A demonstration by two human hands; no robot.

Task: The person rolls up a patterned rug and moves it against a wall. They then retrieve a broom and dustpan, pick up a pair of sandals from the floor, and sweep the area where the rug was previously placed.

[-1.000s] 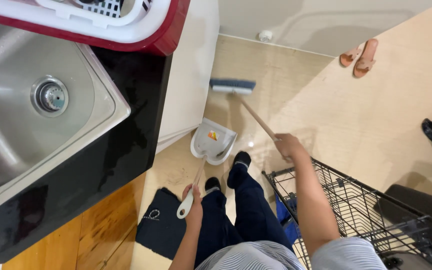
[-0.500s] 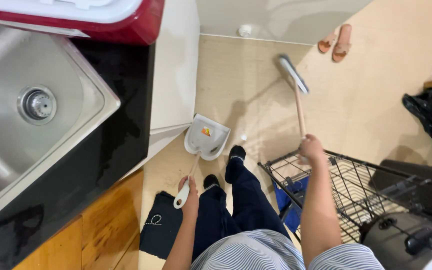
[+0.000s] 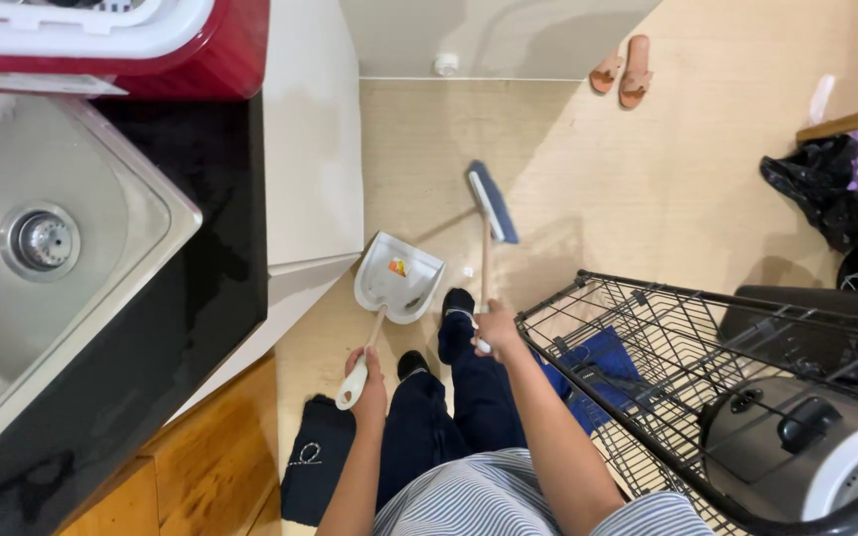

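I look straight down at the floor. My left hand grips the white handle of a white dustpan that rests on the beige floor beside the white cabinet; a small orange scrap lies in the pan. My right hand holds the wooden stick of a broom whose blue head sits on the floor just right of and beyond the dustpan. My dark trouser legs and black socks stand between the two hands.
A steel sink set in a black counter fills the left. A red and white basket stands at the top left. A black wire rack with a pot stands right. Sandals and a black bag lie farther off.
The broom head has swung from far right back toward the dustpan. My right hand has drawn in closer to my legs. The dustpan stays in place.
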